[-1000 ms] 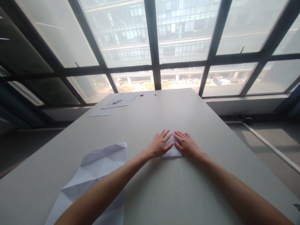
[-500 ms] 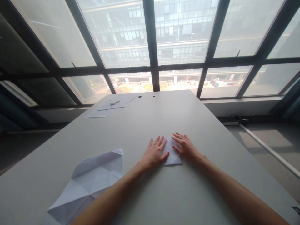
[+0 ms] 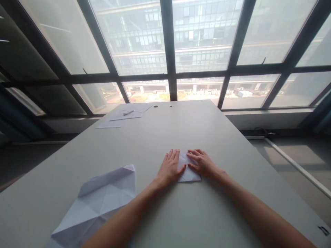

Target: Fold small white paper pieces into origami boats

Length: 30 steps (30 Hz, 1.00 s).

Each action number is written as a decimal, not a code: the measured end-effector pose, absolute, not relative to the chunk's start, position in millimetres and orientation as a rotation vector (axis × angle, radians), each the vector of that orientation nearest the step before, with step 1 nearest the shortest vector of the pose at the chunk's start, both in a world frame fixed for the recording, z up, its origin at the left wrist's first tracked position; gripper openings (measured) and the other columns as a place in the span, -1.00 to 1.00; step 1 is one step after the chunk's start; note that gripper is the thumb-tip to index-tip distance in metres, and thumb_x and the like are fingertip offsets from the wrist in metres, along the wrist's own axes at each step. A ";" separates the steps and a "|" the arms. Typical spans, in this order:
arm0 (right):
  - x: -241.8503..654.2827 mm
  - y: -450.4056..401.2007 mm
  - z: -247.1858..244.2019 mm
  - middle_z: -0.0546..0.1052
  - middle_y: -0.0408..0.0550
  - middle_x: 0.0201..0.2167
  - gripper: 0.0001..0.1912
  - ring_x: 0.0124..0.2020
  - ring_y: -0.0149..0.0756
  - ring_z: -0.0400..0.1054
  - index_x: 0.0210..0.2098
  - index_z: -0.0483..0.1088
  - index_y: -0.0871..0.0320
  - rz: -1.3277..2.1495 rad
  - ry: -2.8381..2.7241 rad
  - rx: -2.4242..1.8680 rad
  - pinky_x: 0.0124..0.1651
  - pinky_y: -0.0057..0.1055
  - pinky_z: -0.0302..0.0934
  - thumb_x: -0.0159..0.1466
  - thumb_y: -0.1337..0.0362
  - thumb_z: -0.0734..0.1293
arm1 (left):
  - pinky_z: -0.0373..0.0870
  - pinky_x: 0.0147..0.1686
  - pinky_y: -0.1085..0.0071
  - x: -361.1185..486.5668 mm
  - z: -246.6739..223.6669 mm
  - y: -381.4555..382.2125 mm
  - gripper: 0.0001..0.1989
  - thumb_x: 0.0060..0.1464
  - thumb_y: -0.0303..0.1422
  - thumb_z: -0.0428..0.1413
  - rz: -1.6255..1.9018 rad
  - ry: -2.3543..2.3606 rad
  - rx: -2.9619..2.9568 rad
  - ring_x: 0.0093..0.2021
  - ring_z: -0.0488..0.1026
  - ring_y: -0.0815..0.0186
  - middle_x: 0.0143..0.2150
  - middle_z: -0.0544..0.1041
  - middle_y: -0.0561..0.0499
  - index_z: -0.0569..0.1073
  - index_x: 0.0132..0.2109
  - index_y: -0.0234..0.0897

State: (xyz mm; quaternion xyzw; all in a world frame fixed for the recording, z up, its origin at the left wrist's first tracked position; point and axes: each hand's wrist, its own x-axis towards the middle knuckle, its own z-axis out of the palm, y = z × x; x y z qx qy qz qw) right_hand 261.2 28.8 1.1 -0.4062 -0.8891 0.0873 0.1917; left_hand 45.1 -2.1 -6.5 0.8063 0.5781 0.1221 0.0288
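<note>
The folded paper (image 3: 189, 175) lies flat on the white worktop (image 3: 155, 144), well short of the far edge and closer to the right edge than the left. Its straight near side runs roughly parallel to the worktop's far edge; with both sides partly covered, its long axis cannot be told. It is white and small, with a faint slanting crease near its front left corner. The left hand (image 3: 169, 168) rests on its left side, the right hand (image 3: 203, 164) on its right; both hands' fingers are extended, not closed around anything. A larger creased sheet (image 3: 103, 199) spreads left of the left forearm. Flat papers (image 3: 108, 123) lie by the far left corner. Dark-framed windows (image 3: 199, 38) stand beyond the far edge.
</note>
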 end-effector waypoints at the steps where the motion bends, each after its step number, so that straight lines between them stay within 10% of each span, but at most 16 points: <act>1: 261.4 28.9 1.0 0.30 0.01 0.29 -0.53 0.24 -0.08 0.14 0.19 0.36 0.05 0.240 -2.498 -1.144 0.29 -0.12 0.03 0.32 0.10 0.29 | -0.07 0.37 0.16 45.2 -7.3 -0.9 -0.27 0.28 -0.03 -0.11 0.415 1.839 2.452 0.43 -0.04 0.07 0.42 0.11 -0.26 0.03 0.40 -0.44; 17: 263.3 31.3 -5.8 0.41 0.06 0.16 -0.58 0.16 -0.03 0.21 0.08 0.45 0.04 0.255 -2.409 -0.961 0.22 -0.03 0.12 0.23 0.21 0.40 | 0.04 0.35 0.11 44.0 -10.2 3.5 -0.43 0.24 -0.13 0.05 0.544 1.907 2.408 0.38 0.10 0.02 0.32 0.27 -0.31 0.27 0.24 -0.43; 30: 256.0 27.6 -7.6 0.55 -0.13 -0.24 -0.45 -0.50 -0.44 0.26 0.23 0.30 0.01 0.634 -2.203 -0.993 -0.33 -0.45 0.22 0.25 0.31 0.30 | 0.03 0.29 -0.06 43.6 0.5 -3.1 -0.65 0.26 -0.26 0.06 0.888 1.594 2.393 0.18 0.34 0.09 0.12 0.46 -0.10 0.32 0.15 -0.19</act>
